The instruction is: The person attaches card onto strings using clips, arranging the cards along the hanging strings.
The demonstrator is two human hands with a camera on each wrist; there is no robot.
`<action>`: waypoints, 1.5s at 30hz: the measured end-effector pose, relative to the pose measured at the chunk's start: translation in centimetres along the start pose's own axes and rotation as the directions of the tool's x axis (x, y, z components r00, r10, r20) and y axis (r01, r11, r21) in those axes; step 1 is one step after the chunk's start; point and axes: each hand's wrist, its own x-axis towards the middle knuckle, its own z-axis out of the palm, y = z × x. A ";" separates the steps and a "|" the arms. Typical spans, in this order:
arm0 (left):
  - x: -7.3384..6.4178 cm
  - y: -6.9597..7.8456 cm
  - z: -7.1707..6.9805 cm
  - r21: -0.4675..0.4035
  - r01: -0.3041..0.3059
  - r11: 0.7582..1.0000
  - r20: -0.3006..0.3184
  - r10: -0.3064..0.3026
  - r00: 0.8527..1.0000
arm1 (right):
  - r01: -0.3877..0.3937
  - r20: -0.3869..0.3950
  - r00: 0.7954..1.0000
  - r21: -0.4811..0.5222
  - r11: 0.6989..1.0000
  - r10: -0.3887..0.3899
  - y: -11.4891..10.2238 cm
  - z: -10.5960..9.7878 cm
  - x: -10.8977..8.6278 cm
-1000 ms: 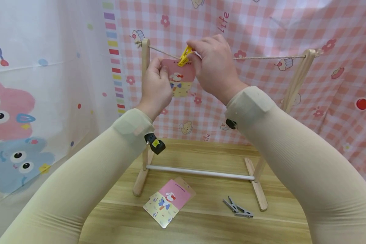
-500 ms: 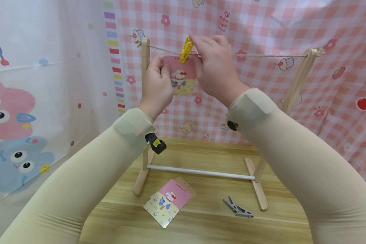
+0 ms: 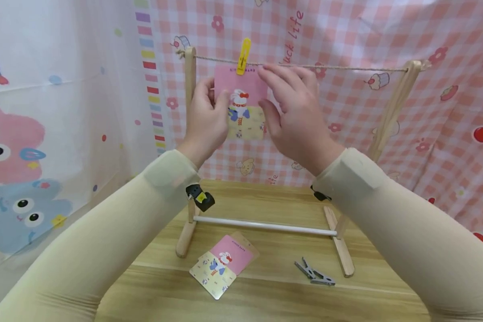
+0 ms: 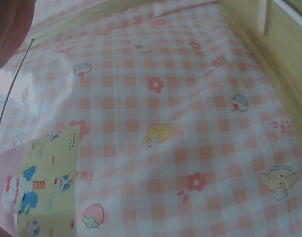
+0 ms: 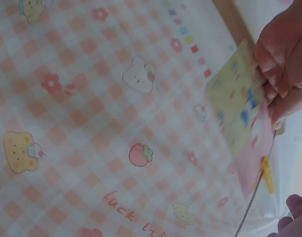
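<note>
A pink and yellow card with a rabbit picture hangs from the rope by a yellow clothespin at its top edge. My left hand pinches the card's left edge, thumb in front and fingers partly hidden behind. Beside the right edge, my right hand is off the clothespin, fingers loosely spread, fingertips right at the card. In the right wrist view the clothespin straddles the rope and the card. The left wrist view catches the card's yellow lower half.
The rope runs between two wooden posts, joined low down by a white rod. More cards lie overlapping on the wooden table. Grey clothespins rest near the right foot. A checkered cloth hangs behind.
My right hand has let go of the yellow clothespin and moved down and right to the card's edge. The clothespin now stands more upright on the rope. My left hand still holds the card.
</note>
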 end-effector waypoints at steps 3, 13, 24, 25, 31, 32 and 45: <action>-1.0 -0.4 -0.4 0.007 0.018 1.000 0.014 -0.018 1.000 | 0.088 -0.002 0.996 -0.002 0.996 -0.088 -0.1 -0.6 -2.0; -5.2 -2.0 -2.6 0.068 0.132 0.989 0.099 -0.138 0.986 | 0.036 0.180 0.983 0.040 0.999 -0.043 1.1 -1.8 -9.8; -10.3 -5.9 -4.1 0.253 0.123 0.960 0.225 -0.182 0.957 | -0.151 0.595 0.796 0.017 0.988 0.112 2.2 -1.9 -17.1; -10.7 -6.3 -4.1 0.282 0.121 0.952 0.243 -0.192 0.951 | -0.178 0.630 0.765 0.008 0.984 0.134 2.3 -1.7 -17.6; -12.9 -8.6 -3.2 0.502 0.010 0.865 0.385 -0.234 0.893 | -0.264 0.781 0.602 -0.001 0.964 0.166 2.8 -0.4 -21.0; -13.3 -8.9 -3.0 0.538 -0.017 0.843 0.409 -0.243 0.880 | -0.276 0.801 0.575 0.000 0.961 0.165 2.8 -0.2 -21.6; -16.7 -11.4 -1.3 0.761 -0.154 0.630 0.576 -0.547 0.608 | -0.388 0.927 0.305 -0.089 0.917 0.219 3.7 1.2 -25.5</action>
